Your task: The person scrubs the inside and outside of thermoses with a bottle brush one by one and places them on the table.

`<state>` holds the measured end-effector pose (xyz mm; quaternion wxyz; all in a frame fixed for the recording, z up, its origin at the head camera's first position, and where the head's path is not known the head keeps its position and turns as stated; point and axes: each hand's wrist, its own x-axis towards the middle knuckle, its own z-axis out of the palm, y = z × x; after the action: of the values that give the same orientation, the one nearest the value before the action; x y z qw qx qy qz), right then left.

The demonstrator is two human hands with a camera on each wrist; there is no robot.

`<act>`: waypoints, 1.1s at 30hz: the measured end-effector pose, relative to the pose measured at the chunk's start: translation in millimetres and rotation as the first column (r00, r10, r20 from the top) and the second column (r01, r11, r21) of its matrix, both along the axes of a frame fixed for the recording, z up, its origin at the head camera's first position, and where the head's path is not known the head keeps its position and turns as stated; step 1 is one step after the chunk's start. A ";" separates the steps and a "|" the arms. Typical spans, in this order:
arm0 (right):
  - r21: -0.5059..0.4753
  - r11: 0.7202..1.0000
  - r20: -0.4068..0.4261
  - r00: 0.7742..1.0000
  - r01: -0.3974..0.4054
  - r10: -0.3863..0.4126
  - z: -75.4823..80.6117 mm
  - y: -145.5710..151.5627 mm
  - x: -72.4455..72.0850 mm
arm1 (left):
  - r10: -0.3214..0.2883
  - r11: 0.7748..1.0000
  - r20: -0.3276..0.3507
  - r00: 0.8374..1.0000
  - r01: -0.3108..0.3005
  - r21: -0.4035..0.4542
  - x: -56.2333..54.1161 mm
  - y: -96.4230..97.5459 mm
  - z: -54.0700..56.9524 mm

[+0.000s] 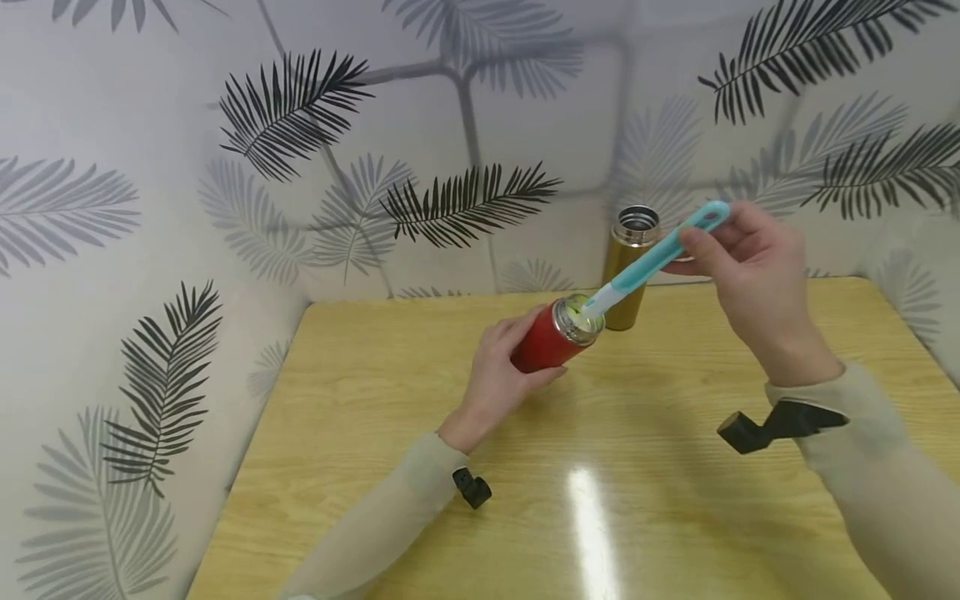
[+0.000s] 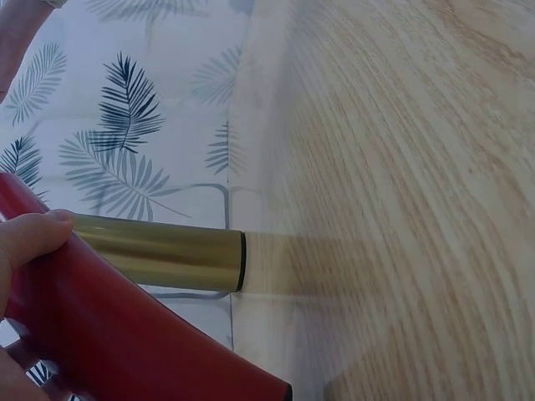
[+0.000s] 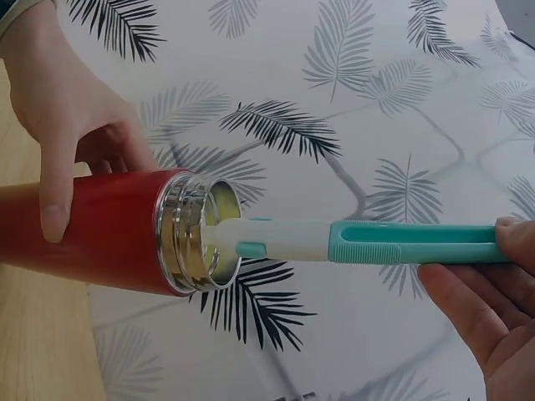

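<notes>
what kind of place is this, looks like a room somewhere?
Probably an indoor room, perhaps in a home, though the pictures don't settle that. A wood-grain table stands against a leaf-patterned wall, and an open red flask suggests everyday household use.

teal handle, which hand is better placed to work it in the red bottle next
Probably the right hand: it pinches the teal handle, which leads into the red bottle. The left hand grips that bottle, so seems better suited to steadying.
</notes>
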<state>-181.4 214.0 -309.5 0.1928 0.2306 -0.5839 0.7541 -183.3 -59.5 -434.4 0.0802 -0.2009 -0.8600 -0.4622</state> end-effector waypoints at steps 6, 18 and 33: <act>0.064 0.998 -0.017 1.000 0.026 -0.025 -11.2 -12.7 0.5 | 0.003 1.000 -0.010 1.000 -0.003 -0.011 0.6 1.5 2.0; 0.156 0.987 0.002 0.999 0.032 -0.032 -28.1 -31.3 5.0 | -0.016 1.000 -0.011 1.000 0.016 -0.003 4.2 6.6 6.8; 0.172 0.985 -0.059 0.998 0.026 -0.016 3.3 -0.8 9.0 | -0.035 0.999 -0.014 0.999 0.035 -0.010 0.7 -5.0 8.6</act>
<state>-172.4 213.2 -306.2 0.1965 0.2619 -0.6439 0.6915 -182.6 -64.5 -425.8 0.0773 -0.2198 -0.8579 -0.4579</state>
